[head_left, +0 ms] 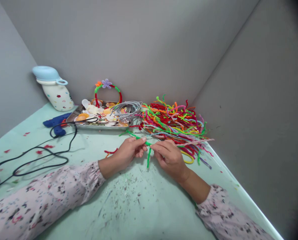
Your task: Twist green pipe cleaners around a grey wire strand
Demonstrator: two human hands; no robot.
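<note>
Between my two hands, over the middle of the table, is a green pipe cleaner [148, 158]. My left hand [128, 151] pinches it between thumb and fingers, and a green length sticks out beyond the thumb to the upper left. The fingertips of my right hand [170, 158] are closed on it just to the right, where one end hangs down between the hands. Whether it is twisted round something under my fingers is hidden. Just behind my right hand lies a big heap of coloured pipe cleaners [174, 121].
A metal tray [104, 128] holds seashells [99, 111] and a coil of grey wire [129, 110]. A pipe-cleaner hoop with flowers [120, 95] stands at its back. Left are a blue glue gun [57, 121], its black cord [56, 153] and a white bottle [57, 95]. Grey walls enclose the table [149, 213].
</note>
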